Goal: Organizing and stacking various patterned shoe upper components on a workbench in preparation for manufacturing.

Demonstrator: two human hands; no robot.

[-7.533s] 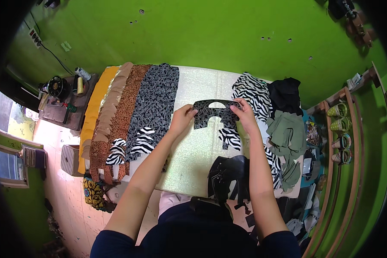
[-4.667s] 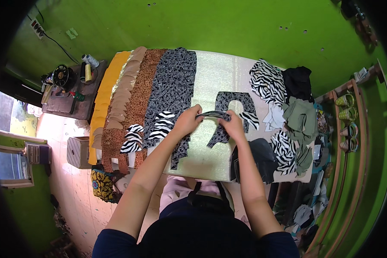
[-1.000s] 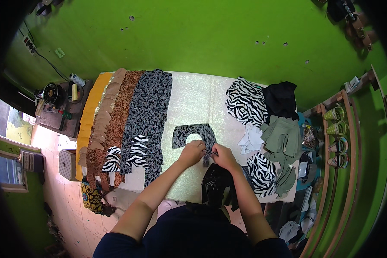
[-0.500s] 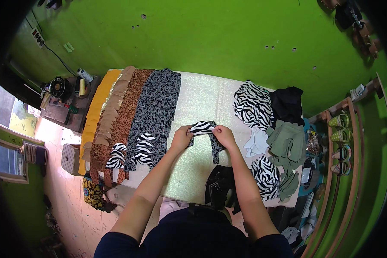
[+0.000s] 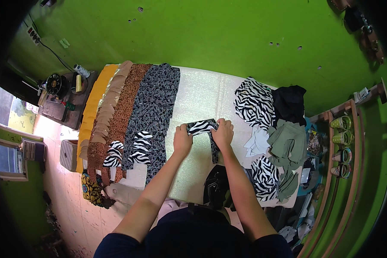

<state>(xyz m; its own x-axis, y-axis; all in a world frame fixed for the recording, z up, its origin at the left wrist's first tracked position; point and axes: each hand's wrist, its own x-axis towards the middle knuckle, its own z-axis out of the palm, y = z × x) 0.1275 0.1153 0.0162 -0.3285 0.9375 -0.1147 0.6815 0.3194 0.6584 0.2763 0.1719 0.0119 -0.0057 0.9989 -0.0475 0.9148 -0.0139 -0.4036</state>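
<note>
A curved zebra-print fabric piece (image 5: pixel 201 126) lies along the top of a dark patterned, arch-shaped fabric piece (image 5: pixel 214 150) on the table. My left hand (image 5: pixel 182 141) is closed at the left end of the zebra piece, its fingertips pressed on that edge. At the other end my right hand (image 5: pixel 222 134) pinches the corner, fingers bent and thumb against the fabric. Each hand hides part of the dark piece. Nearer my body, a pile of black pieces (image 5: pixel 216 185) sits just left of my right forearm.
Left of my hands run overlapping rows of dark patterned (image 5: pixel 157 103), leopard-print (image 5: pixel 131 99), tan and yellow pieces (image 5: pixel 94 107), with small zebra pieces (image 5: pixel 139 150) on top. Zebra (image 5: pixel 253 101), black (image 5: pixel 289 103), white and green piles (image 5: pixel 288 142) lie right. Shoes hang on a wooden rack (image 5: pixel 342 137).
The zebra piece has gone from being held up between my hands to lying against the dark piece. My fingers have shifted to press at its two ends.
</note>
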